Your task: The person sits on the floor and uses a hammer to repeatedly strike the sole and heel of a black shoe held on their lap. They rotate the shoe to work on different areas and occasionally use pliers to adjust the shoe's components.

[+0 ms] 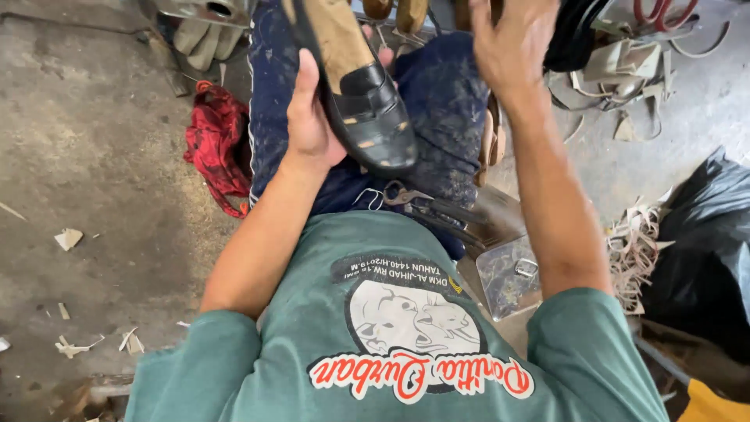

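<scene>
Nearest the lens: green T-shirt (391, 344) with a round white animal print and red lettering, stretched over the chest. Just past its hem, dark blue trousers (445, 101) dusted with pale grime, knees up. Across the lap below the shoe, metal pincers (406, 195) with dark handles, lying loose.

Left hand (312, 117) clenched around a black shoe (367, 101), thumb along one side, fingers (383, 56) hidden behind it save for the tips beyond the far edge. Shoe held above the left thigh, toe toward the camera, tan sole or insole surface facing up and running off toward the top edge (black strapped upper nearest the body).

Right hand (512, 39) raised over the right knee, back toward the camera, fingers cut off by the top edge; grasping or released, cannot tell. Beside it, a black rounded object (574, 31), only partly in view.

On the concrete floor (86, 133): crumpled red cloth (215, 141) beside the left leg, pale scraps scattered at lower left. To the right, pale strips heaped (637, 242) by a black plastic bag (707, 250), and a shiny metal box (508, 277) close under the right forearm.
</scene>
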